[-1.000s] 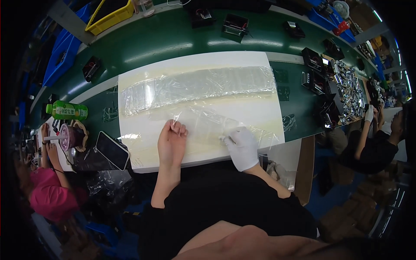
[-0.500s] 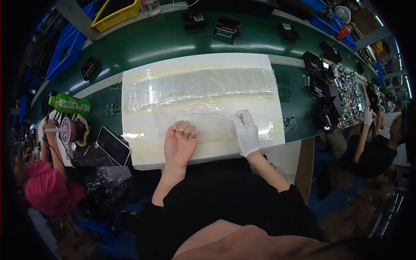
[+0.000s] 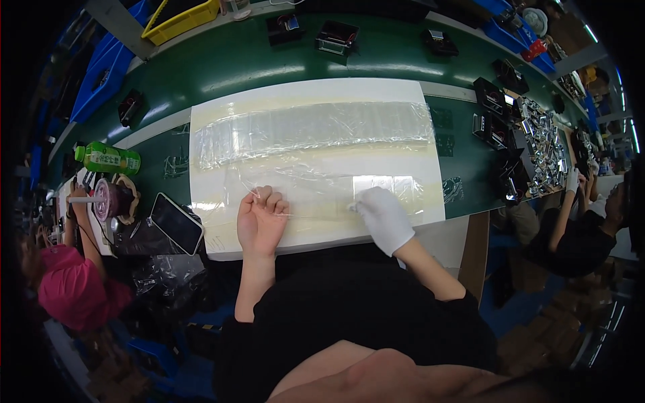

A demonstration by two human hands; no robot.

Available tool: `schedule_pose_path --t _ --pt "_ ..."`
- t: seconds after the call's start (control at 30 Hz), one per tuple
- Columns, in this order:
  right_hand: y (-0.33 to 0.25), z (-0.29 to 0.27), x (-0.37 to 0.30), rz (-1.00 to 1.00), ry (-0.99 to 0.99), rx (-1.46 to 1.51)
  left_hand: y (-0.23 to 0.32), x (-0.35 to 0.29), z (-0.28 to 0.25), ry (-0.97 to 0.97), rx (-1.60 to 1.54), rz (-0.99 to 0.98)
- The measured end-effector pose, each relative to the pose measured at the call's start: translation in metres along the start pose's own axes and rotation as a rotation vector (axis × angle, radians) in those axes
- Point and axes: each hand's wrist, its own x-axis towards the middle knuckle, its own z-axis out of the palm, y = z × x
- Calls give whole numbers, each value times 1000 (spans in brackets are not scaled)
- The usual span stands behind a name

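Note:
A white board point(image 3: 316, 91) lies before me, with a wide strip of clear plastic film point(image 3: 316, 131) across its far half. My left hand point(image 3: 261, 221) is bare, palm up, its fingers curled on a thin, loose sheet of clear film point(image 3: 295, 181) over the near half. In a white glove, my right hand point(image 3: 386, 218) pinches the film's near edge at the right. Beside its fingertips, a row of pale rectangular pieces point(image 3: 383, 183) shows at the board's near right. The exact edges of the loose film are hard to make out.
Past the board runs a green belt point(image 3: 255, 60) bearing several black boxes point(image 3: 337, 37). To the left are a green bottle point(image 3: 107, 159), a drink cup point(image 3: 111, 200) and a phone point(image 3: 177, 224). Shiny metal parts point(image 3: 541, 148) are heaped at right. Other people work on both sides.
My right hand has come down and tilted over toward the left; the pale pieces now show beside it. My left hand has shifted slightly left. Boxes on the belt have slid left.

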Motion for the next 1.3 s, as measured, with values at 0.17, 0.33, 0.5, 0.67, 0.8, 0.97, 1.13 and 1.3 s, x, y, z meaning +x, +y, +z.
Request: schedule_pose_path --t 0.17,0.33,0.5,0.67,0.8,0.97,1.13,1.3 --pt "18 2 21 482 45 481 -6 -5 5 -23 -72 -78" --pt "47 14 29 393 208 561 -12 -8 0 53 -65 -138" --pt "41 -27 44 560 52 654 -13 -14 -13 -89 2 -245" --pt "65 -31 64 420 84 572 -23 -14 11 445 218 -92" --pt "64 -47 64 491 -101 448 -3 -15 -14 82 1 -124" --pt "56 -48 35 182 -102 421 8 -12 -16 -161 -112 -6" --pt "54 -22 9 94 63 69 12 -12 -3 -77 -99 -12" --pt "57 -20 19 479 109 665 19 -13 -15 -45 56 -33"
